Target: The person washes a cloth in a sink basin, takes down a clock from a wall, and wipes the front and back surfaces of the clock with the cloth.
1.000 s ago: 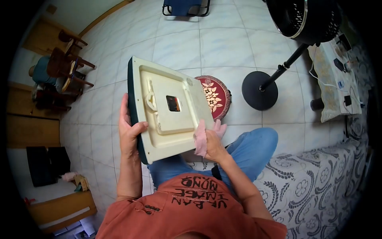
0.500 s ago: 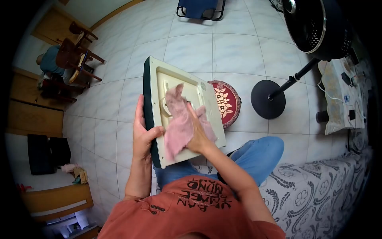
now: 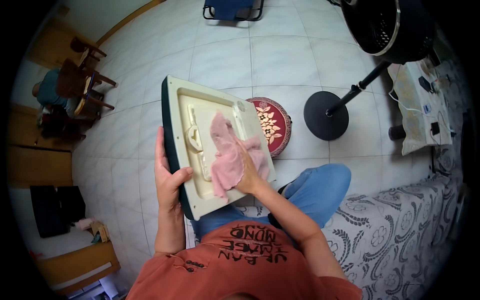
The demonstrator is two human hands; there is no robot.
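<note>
A flat, boxy cream plastic casing point(image 3: 187, 204) with a dark green side is tilted upright over my lap. Its recessed face carries a raised round fitting and long ridges. My left hand point(image 3: 169, 180) supports the casing at its left edge, the thumb over the cream rim and the fingers along the green side. A crumpled pink cloth point(image 3: 227, 162) lies against the recessed face. My right hand point(image 3: 249, 172) presses into this cloth, which partly covers the fingers.
Behind the casing stands a round red floral stool point(image 3: 272, 127). A black pedestal fan point(image 3: 327, 116) is to the right, near a cloth-covered table point(image 3: 415, 120). Patterned sofa fabric point(image 3: 380, 235) lies at lower right. A person point(image 3: 52, 87) sits by wooden chairs at far left.
The pink cloth and my right hand have shifted off the round fitting, which now shows. The casing sits slightly further left and my head view has shifted.
</note>
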